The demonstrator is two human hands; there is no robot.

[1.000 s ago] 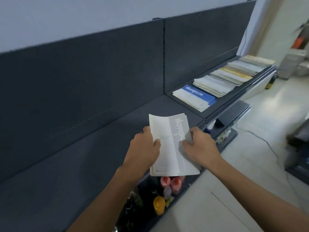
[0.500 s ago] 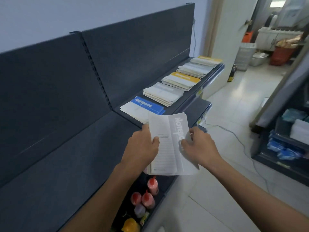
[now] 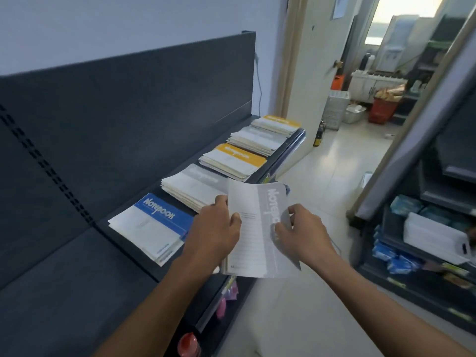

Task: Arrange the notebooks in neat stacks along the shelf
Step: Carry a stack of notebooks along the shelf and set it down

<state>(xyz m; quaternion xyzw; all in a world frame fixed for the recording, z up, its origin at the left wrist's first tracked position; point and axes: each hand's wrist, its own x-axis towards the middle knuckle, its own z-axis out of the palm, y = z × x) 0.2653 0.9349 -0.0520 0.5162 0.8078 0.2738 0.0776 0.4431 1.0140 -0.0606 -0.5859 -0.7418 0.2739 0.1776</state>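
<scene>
Left hand (image 3: 213,235): grasping the left edge of a grey notebook (image 3: 253,228), thumb laid over the front cover, fingers behind it.

Right hand (image 3: 304,235): pinching the right edge of the same notebook, thumb on the grey title strip. The fingers underneath cannot be seen.

The grey notebook is held clear of any surface, tilted towards the camera, its cover slightly bowed. It hangs over the front edge of the dark shelf (image 3: 64,292), just right of the blue-topped stack (image 3: 149,228) and overlapping the near corner of the grey-topped stack (image 3: 190,186).

Five stacks lie in a row along the shelf, running from near left to far right: the blue-topped stack, the grey-topped stack, a yellow-topped stack (image 3: 234,161), a pale stack (image 3: 257,140) and a far yellow-topped stack (image 3: 277,123). Page edges of the blue-topped and grey-topped stacks are fanned and uneven.

A dark back panel (image 3: 128,112) stands behind the row.

Below the shelf front, a red-capped bottle (image 3: 189,345) and pink items (image 3: 224,305) sit on a lower level.

To the right, a facing rack holds blue packets (image 3: 394,256). A red basket (image 3: 383,109) stands in the far room.
</scene>
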